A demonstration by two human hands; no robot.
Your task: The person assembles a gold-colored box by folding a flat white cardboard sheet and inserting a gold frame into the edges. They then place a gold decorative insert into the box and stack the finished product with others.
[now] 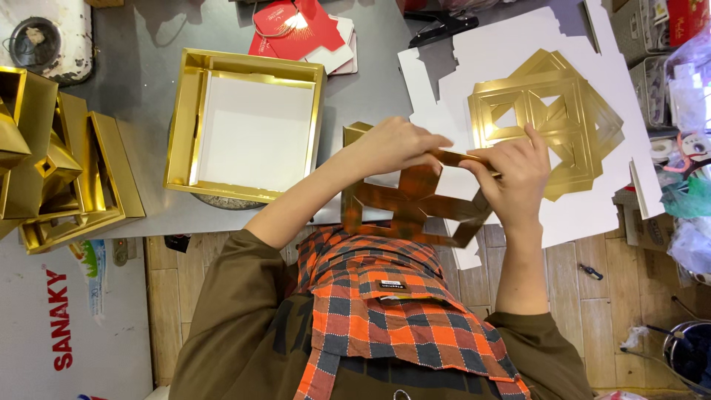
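Both my hands hold a flat gold cardboard divider insert [404, 204] with cut-out windows, tilted up over the table edge and mirroring my plaid apron. My left hand [396, 144] grips its upper edge from the left. My right hand [511, 174] pinches the same edge from the right, fingers curled over it. To the left an open gold box [185, 126] with a white inside lies flat on the grey table. A stack of several more gold inserts [555, 126] rests on white card sheets beyond my right hand.
Gold box parts [67, 174] are piled at the left edge. Red cards [296, 30] lie at the top centre. White card sheets [518, 44] cover the right of the table, with cartons and bags [681, 81] beyond. Wooden floor [592, 296] shows below.
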